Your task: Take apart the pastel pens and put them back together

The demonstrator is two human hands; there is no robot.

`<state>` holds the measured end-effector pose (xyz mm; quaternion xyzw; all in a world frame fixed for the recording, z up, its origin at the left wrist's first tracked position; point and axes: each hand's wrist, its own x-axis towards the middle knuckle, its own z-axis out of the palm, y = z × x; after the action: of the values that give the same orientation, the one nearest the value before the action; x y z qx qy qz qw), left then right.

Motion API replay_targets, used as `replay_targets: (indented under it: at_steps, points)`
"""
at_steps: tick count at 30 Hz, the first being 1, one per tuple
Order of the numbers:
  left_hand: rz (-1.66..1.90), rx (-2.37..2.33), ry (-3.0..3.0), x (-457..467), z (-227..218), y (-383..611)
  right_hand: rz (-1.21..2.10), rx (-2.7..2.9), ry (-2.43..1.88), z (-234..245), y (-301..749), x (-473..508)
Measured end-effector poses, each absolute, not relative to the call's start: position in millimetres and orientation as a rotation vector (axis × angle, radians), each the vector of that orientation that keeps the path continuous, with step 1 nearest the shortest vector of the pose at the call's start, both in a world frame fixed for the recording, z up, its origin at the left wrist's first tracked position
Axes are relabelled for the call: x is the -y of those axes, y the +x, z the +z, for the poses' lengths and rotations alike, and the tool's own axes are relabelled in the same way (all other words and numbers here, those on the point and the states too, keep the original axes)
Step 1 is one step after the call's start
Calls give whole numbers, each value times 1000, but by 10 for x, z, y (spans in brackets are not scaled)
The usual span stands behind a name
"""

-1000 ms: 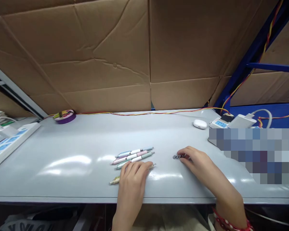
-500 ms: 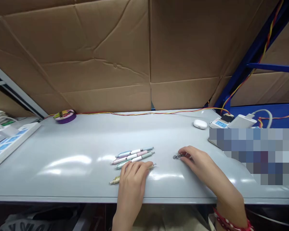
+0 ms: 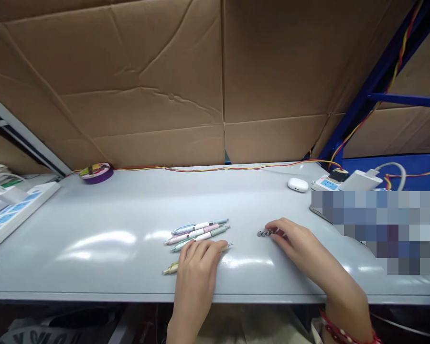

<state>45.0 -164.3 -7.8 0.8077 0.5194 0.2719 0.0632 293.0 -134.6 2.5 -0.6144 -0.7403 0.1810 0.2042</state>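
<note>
My left hand (image 3: 197,272) lies palm down across a yellow pen (image 3: 170,269), hiding its middle; the fingers are side by side and gently bent. Just beyond the fingertips, a blue-and-white pen (image 3: 200,226), a pink-and-white pen (image 3: 197,234) and a green-and-white pen (image 3: 206,235) lie roughly parallel, tilted up to the right. To the right, my right hand (image 3: 290,236) pinches with thumb and fingers at the right end of a row of small grey cylinders (image 3: 262,233) on the table. The fingers hide part of that row, and its exact kind is unclear.
On the grey table (image 3: 93,215), a purple roll of tape (image 3: 96,173) and a white earbud case (image 3: 297,185) lie toward the back. Power strips (image 3: 21,210) stand at the left, with a white charger (image 3: 360,180) at the right. Cardboard (image 3: 157,71) walls the back.
My right wrist has shifted slightly to the right and a bit more of the grey row shows by the fingers. My left hand and the pens are still.
</note>
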Motion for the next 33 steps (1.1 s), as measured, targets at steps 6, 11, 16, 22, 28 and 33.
replay_targets:
  at_steps: [6, 11, 16, 22, 28, 33]
  points:
    - [821, -1575, 2424, 1648, -65, 453, 489, 2059, -1692, 15, 2941, 1339]
    - [811, -1565, 2428, 1648, -69, 456, 505, 2067, -1683, 31, 2928, 1338]
    - [809, -1572, 2429, 1656, -67, 459, 514, 2078, -1685, 37, 2925, 1338]
    - [802, -1560, 2414, 1649, -69, 450, 527, 2063, -1700, -22, 2968, 1336]
    - [790, -1559, 2393, 1650, -81, 450, 535, 2027, -1744, -36, 2981, 1346]
    - [800, -1558, 2379, 1652, -90, 448, 538, 2013, -1739, -8, 2957, 1354]
